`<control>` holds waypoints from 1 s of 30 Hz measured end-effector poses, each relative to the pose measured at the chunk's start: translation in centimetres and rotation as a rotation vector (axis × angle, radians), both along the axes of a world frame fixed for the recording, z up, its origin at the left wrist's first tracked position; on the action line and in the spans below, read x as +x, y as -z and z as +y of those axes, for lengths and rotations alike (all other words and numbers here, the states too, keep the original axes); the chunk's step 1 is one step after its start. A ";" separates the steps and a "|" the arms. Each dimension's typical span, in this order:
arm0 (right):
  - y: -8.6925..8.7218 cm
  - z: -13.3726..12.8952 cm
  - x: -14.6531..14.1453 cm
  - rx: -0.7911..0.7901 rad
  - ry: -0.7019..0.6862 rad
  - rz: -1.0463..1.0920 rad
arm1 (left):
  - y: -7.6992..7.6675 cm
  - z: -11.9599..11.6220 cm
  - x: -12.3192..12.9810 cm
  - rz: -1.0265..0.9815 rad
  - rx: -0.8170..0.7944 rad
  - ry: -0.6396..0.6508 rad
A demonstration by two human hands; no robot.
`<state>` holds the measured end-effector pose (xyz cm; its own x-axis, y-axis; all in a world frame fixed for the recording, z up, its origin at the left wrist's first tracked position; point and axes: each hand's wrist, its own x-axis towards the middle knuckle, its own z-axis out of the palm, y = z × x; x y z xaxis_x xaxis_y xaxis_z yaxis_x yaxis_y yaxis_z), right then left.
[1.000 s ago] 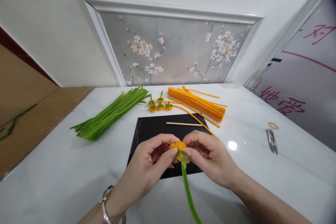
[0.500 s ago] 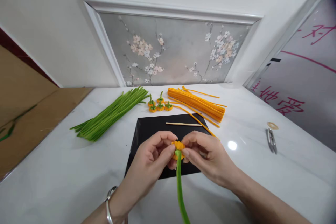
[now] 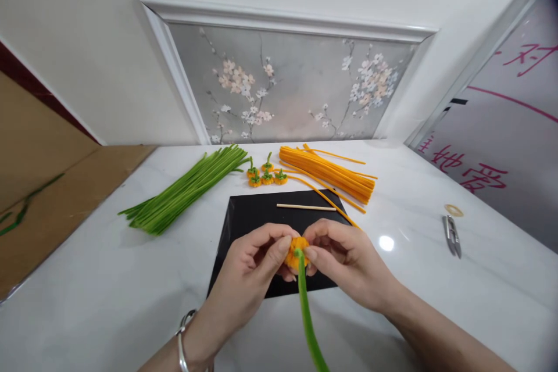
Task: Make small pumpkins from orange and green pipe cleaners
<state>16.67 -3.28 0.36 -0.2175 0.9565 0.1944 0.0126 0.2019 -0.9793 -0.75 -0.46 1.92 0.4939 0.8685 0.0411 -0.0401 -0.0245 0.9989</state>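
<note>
Between both hands, above a black mat (image 3: 253, 215), is a small orange pipe-cleaner pumpkin (image 3: 298, 244). A long green pipe cleaner (image 3: 306, 308) comes out of its middle and hangs down toward the bottom of the view. My left hand (image 3: 257, 261) pinches the pumpkin's left side with thumb and fingers. On its right side, my right hand (image 3: 344, 256) grips it the same way. Part of the pumpkin's edge and some fingertips are hidden behind the hands.
Several finished pumpkins (image 3: 267, 177) with green tops stand behind the mat. A green pipe-cleaner bundle (image 3: 187, 192) lies left, an orange bundle (image 3: 326, 171) right. A thin wooden stick (image 3: 306, 207) rests on the mat. Thread snips (image 3: 452, 236) and a rubber band (image 3: 454, 210) lie far right.
The pumpkin has turned a little, so more of its orange face shows around the green pipe cleaner. The green tail has swung slightly right. Both hands keep their hold.
</note>
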 end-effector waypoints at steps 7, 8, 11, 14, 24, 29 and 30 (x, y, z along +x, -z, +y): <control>0.2 0.0 -0.2 0.110 0.070 -0.154 | 0.0 0.1 -0.2 0.050 0.075 -0.077; 0.2 0.0 -0.2 0.093 0.069 -0.129 | -0.1 0.1 -0.2 0.048 0.060 -0.075; 0.1 0.2 -0.2 0.025 0.049 -0.047 | -0.1 0.2 -0.1 0.017 -0.013 -0.062; 0.0 0.2 -0.1 -0.014 0.051 -0.005 | 0.0 0.2 -0.1 -0.015 -0.102 -0.069; 0.1 0.0 0.1 0.214 0.166 -0.266 | -1.3 0.5 -0.8 0.162 0.124 0.011; 0.2 0.0 0.3 0.271 0.123 -0.290 | -1.2 0.4 -1.2 0.286 0.214 0.052; 0.2 -0.1 0.3 0.273 0.117 -0.291 | -1.1 0.4 -1.3 0.280 0.227 0.056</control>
